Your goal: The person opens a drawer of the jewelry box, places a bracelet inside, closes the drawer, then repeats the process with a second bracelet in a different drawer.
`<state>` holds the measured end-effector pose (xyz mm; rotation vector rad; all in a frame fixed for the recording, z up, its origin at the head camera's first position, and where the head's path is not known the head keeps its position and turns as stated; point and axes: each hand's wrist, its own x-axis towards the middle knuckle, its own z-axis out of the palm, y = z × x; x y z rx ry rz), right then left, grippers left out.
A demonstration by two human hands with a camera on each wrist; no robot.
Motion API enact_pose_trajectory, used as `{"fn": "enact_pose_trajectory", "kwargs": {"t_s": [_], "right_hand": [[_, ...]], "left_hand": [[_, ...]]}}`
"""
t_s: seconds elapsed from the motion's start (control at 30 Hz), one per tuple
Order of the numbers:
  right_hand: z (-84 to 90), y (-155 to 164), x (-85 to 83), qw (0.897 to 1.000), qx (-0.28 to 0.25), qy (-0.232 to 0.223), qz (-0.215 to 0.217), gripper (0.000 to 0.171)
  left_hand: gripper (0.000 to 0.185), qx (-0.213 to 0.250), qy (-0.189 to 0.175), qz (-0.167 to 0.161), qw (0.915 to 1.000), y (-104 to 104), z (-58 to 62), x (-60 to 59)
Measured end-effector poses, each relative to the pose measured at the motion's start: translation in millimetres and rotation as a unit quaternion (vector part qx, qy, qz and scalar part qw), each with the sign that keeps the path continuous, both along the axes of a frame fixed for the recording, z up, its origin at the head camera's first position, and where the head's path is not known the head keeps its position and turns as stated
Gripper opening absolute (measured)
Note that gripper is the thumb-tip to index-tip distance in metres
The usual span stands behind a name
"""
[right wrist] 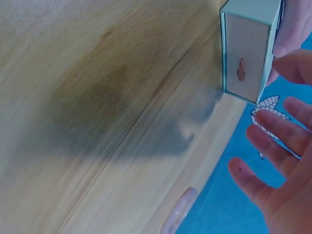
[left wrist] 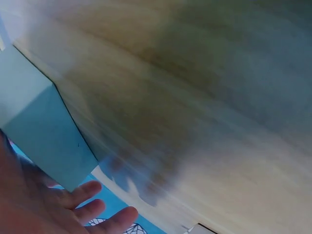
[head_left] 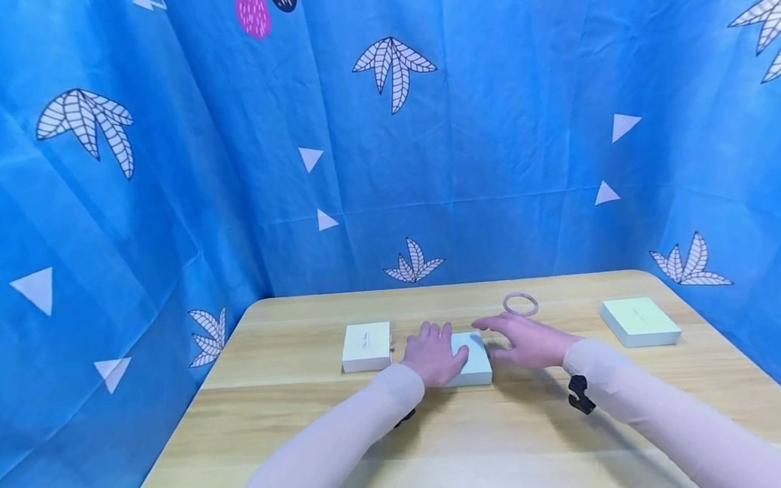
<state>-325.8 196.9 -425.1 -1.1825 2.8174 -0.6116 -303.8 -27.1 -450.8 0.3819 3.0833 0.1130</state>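
Observation:
A light blue drawer box (head_left: 474,370) lies on the table between my hands. My left hand (head_left: 432,354) rests on its left part, thumb over the top, and its fairly straight fingers (left wrist: 117,222) reach past the box in the left wrist view. To the right of the box hovers my right hand (head_left: 523,340), fingers spread and holding nothing. In the right wrist view, the box's pale end panel (right wrist: 243,44) carries a small brownish tab (right wrist: 241,70). The right thumb (right wrist: 297,66) is near that end; whether it touches cannot be told.
A white box (head_left: 366,344) with a small tab sits left of my left hand. Behind my right hand lies a pale pink ring, like a bangle (head_left: 520,304). A pale green box (head_left: 641,321) stands at the right. Blue patterned curtain (head_left: 490,116) surrounds the wooden table (head_left: 293,409).

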Motion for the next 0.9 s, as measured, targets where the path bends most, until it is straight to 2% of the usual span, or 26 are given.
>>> {"fn": "enact_pose_trajectory", "kwargs": {"t_s": [0.13, 0.33, 0.7, 0.9], "right_hand": [[-0.2, -1, 1.6, 1.0, -0.004, 0.001, 0.011, 0.062], [1.8, -1, 2.3, 1.0, 0.005, -0.003, 0.004, 0.07], [3.6, -2, 0.9, 1.0, 0.018, 0.003, 0.01, 0.082], [2.6, -4, 1.6, 1.0, 0.02, -0.006, 0.01, 0.085]], "left_hand": [[0.074, -0.012, 0.014, -0.007, 0.9998, -2, 2.0, 1.4], [0.071, -0.014, 0.039, -0.033, 0.9986, -4, 10.9, 0.0], [0.091, -0.023, 0.017, -0.069, 0.9972, -15, 25.2, 3.0], [0.097, -0.021, 0.014, -0.082, 0.9963, -21, 27.2, 5.5]]}}
